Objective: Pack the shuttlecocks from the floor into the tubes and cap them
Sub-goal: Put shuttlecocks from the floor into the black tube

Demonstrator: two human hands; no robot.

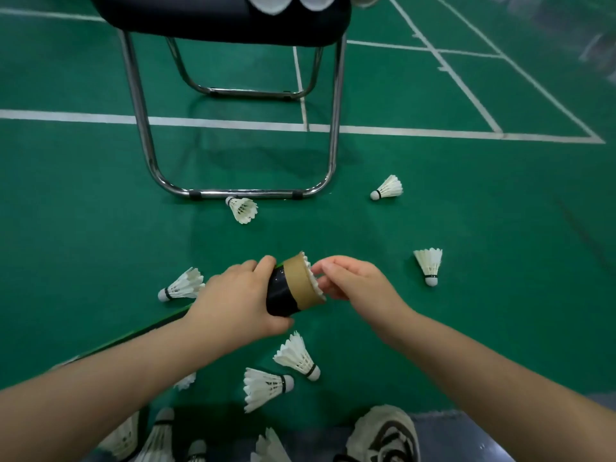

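My left hand [238, 303] grips a black tube with a brown cardboard mouth [293, 288], held tilted above the green floor. White feathers of a shuttlecock [312, 278] stick out of the tube's mouth. My right hand [356, 281] is at that mouth, its fingertips touching the feathers. Several loose white shuttlecocks lie on the floor: one left of the tube [181, 285], two below it [298, 358] [266, 386], one under the chair [243, 209], two to the right [388, 188] [429, 265]. More lie at the bottom edge, partly hidden by my forearm.
A black chair with a chrome tube frame [240, 193] stands just ahead; white caps or tube ends [270, 3] show on its seat. A shoe [385, 435] is at the bottom right. White court lines [400, 131] cross the green floor.
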